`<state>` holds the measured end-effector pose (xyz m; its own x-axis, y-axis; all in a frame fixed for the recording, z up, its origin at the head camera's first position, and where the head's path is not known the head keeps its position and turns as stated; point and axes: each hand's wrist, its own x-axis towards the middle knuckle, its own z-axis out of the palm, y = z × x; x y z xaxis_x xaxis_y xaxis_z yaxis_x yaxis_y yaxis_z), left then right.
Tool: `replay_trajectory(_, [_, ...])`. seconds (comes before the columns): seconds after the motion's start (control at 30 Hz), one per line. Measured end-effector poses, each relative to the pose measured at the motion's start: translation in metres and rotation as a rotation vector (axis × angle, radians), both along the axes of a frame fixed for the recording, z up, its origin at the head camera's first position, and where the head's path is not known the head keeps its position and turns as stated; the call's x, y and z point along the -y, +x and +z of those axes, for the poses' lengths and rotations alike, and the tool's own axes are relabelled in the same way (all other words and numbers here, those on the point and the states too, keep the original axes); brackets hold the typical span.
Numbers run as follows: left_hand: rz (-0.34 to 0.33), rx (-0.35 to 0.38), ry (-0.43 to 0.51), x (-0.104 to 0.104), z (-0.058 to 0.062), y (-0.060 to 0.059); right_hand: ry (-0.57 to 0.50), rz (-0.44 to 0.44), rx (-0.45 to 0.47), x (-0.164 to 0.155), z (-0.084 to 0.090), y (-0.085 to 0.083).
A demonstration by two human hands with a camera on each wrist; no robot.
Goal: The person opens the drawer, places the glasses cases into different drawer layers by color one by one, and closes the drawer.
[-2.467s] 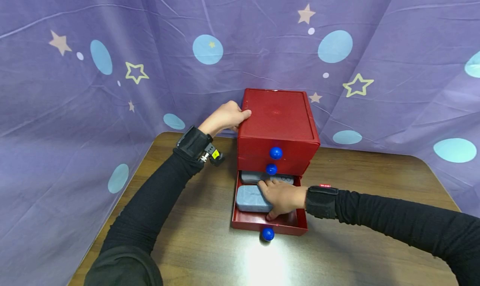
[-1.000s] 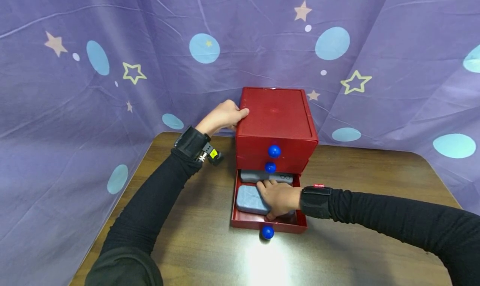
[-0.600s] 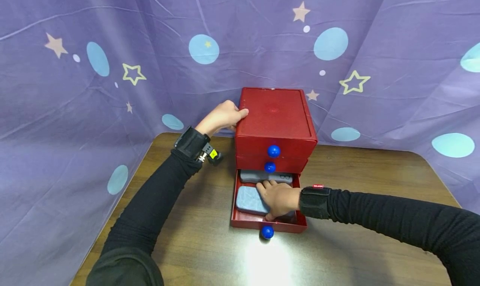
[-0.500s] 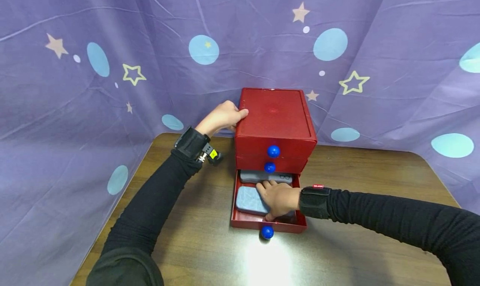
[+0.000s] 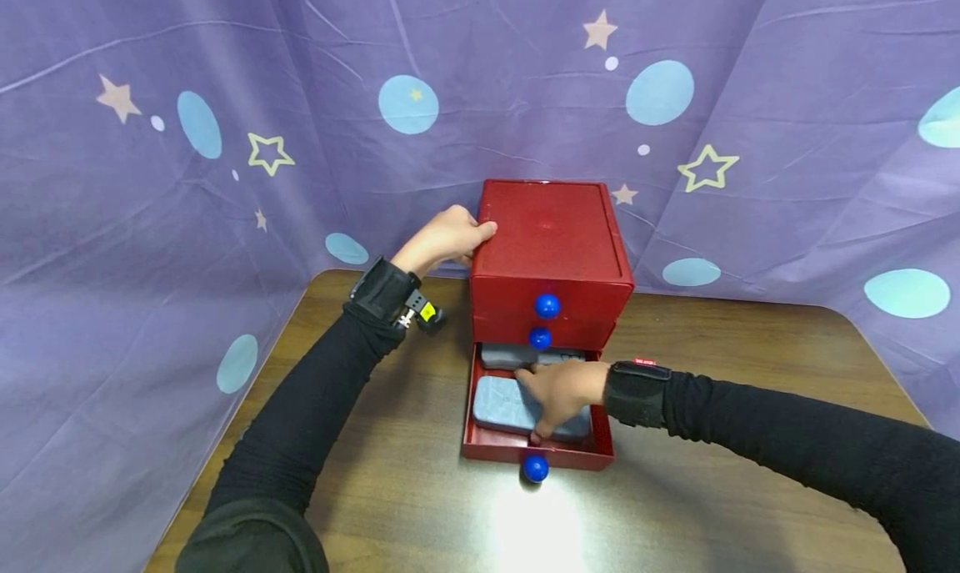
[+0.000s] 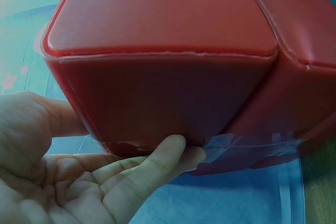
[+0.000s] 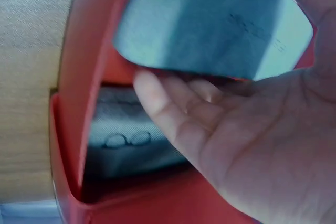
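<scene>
A red drawer unit with blue knobs stands on the table, its lowest drawer pulled out. My left hand holds the unit's left side, thumb on the top edge. In the left wrist view its fingers lie against the red side. Inside the drawer lies a light blue glasses case. Over it is my right hand, fingers by the back edge and thumb by the front edge; in the right wrist view the fingers are loosely extended beside the case. Behind lies a grey glasses case with a glasses print.
The wooden table extends on both sides of the unit. A purple patterned cloth hangs close behind it. The drawer's blue knob sticks out at the front; two more knobs sit on the drawers above.
The light blue case, tilted earlier, now lies flat in the drawer. My right hand has risen slightly at the wrist, showing the case's right end. My left hand stays on the unit.
</scene>
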<state>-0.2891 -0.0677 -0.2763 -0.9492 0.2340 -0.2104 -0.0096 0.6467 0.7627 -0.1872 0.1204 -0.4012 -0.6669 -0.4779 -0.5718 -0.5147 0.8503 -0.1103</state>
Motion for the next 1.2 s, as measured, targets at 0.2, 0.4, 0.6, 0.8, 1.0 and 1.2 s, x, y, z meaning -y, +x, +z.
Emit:
replay_trajectory(0.2, [-0.016, -0.001, 0.007, 0.000, 0.001, 0.001, -0.028, 0.015, -0.014, -0.004, 0.015, 0.000])
replay_trajectory(0.4, [-0.016, -0.007, 0.026, -0.001, 0.000, 0.000, -0.077, 0.049, -0.067, -0.007, 0.034, 0.007])
replay_trajectory(0.6, [-0.011, -0.019, 0.022, -0.001, 0.000, -0.002, -0.145, 0.196, -0.252, -0.006, 0.047, 0.028])
replay_trajectory(0.8, [-0.006, -0.022, 0.019, 0.000, -0.001, -0.003, -0.201, 0.469, -0.594, -0.007, 0.036, 0.055])
replay_trajectory(1.0, [-0.003, -0.024, 0.016, 0.000, -0.003, -0.004, -0.236, 0.675, -0.892, -0.011, 0.020, 0.074])
replay_trajectory(1.2, [0.005, -0.030, 0.008, 0.000, -0.004, -0.003, -0.257, 0.822, -0.980, -0.014, 0.011, 0.089])
